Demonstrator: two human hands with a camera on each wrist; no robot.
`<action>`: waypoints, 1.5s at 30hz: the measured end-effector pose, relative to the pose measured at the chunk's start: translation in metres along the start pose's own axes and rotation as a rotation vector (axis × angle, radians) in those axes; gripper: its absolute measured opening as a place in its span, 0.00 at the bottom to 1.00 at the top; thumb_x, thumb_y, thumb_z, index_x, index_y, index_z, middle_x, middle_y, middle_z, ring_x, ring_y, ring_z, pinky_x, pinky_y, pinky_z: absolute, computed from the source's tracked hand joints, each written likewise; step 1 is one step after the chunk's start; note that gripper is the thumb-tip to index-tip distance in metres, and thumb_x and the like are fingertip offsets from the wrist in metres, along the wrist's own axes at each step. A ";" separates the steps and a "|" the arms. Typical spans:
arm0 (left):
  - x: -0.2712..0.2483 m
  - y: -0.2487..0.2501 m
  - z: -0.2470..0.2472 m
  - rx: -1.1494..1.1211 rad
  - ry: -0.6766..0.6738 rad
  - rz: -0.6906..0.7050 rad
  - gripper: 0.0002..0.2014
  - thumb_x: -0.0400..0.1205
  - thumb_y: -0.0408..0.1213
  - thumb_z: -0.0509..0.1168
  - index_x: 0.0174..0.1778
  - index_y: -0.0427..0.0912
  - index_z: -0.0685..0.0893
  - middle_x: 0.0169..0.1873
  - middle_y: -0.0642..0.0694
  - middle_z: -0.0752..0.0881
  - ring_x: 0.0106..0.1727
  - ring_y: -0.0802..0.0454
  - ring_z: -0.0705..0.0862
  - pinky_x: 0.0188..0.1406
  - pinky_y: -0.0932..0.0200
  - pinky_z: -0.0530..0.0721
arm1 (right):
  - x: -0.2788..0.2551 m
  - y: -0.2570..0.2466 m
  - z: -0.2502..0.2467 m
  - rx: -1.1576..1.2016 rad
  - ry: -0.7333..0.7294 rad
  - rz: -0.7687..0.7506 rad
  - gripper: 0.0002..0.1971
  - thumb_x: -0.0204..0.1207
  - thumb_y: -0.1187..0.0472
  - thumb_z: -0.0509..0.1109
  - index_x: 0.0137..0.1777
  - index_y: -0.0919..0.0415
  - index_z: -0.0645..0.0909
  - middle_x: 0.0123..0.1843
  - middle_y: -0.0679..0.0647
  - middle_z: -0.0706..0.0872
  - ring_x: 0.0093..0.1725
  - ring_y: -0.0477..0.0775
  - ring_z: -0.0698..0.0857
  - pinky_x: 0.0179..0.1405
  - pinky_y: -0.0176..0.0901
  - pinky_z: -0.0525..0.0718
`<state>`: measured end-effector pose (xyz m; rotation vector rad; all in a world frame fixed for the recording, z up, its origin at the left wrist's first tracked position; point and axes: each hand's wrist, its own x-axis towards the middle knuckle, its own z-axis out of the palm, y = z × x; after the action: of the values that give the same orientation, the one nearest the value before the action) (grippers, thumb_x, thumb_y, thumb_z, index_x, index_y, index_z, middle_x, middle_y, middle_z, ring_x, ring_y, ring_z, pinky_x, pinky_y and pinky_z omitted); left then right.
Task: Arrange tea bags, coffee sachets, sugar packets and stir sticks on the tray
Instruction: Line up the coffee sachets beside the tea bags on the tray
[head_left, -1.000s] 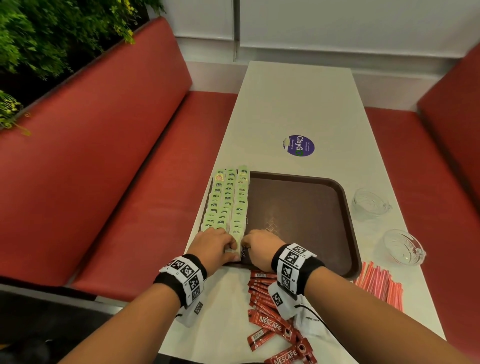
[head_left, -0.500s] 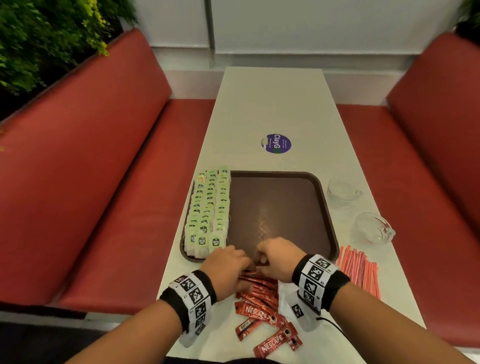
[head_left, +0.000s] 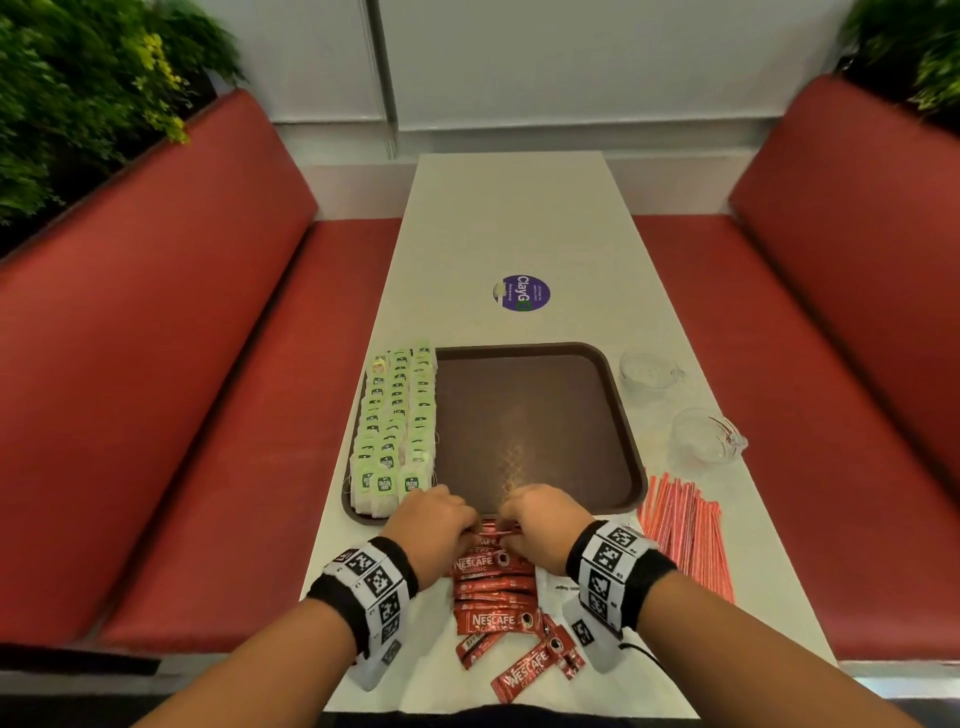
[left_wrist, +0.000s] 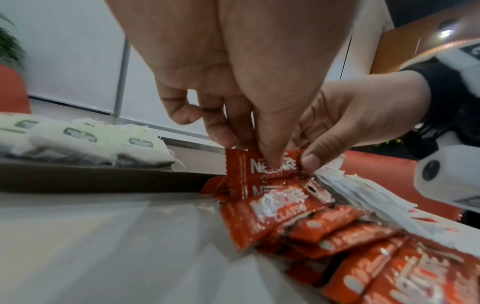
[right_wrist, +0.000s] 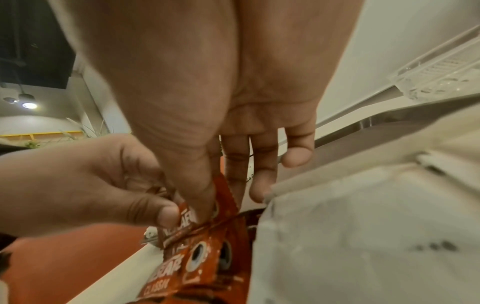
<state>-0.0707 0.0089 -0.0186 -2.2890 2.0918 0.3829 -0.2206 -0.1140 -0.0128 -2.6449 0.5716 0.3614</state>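
Both hands, your left hand (head_left: 435, 519) and right hand (head_left: 545, 519), are pinching one coffee sachet (left_wrist: 259, 167) atop the red pile on the tabletop (head_left: 514, 218), just short of the tray (head_left: 535, 415). Tea bags (head_left: 397, 426) look done, so coffee's next: lift it cleanly, lay it beside them.

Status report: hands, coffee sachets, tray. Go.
Both hands, left and right, pinching one coffee sachet off the pile. Tea bags fill the tray's left side; the rest bare. Nothing blocking.
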 end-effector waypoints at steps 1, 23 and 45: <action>0.000 0.000 -0.002 -0.017 0.015 -0.006 0.13 0.87 0.51 0.58 0.58 0.52 0.86 0.53 0.54 0.87 0.56 0.52 0.79 0.58 0.52 0.76 | 0.000 -0.001 0.000 0.006 0.008 0.004 0.10 0.80 0.54 0.69 0.58 0.53 0.86 0.58 0.52 0.87 0.59 0.58 0.84 0.61 0.54 0.83; 0.002 -0.001 0.006 0.052 -0.069 -0.067 0.15 0.86 0.53 0.61 0.66 0.58 0.83 0.56 0.54 0.84 0.60 0.50 0.78 0.61 0.49 0.75 | -0.010 0.025 -0.019 0.303 0.081 0.090 0.11 0.86 0.57 0.62 0.57 0.50 0.87 0.45 0.47 0.89 0.47 0.50 0.87 0.53 0.48 0.84; -0.002 -0.011 -0.023 -0.294 -0.118 -0.128 0.07 0.79 0.48 0.74 0.50 0.54 0.87 0.44 0.60 0.83 0.46 0.60 0.81 0.48 0.62 0.79 | -0.002 0.011 -0.026 0.349 0.039 -0.004 0.15 0.83 0.68 0.56 0.63 0.52 0.76 0.44 0.48 0.88 0.45 0.53 0.87 0.52 0.52 0.86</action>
<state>-0.0561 0.0083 0.0024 -2.4652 1.9314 0.8484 -0.2237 -0.1340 0.0068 -2.3208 0.5833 0.1888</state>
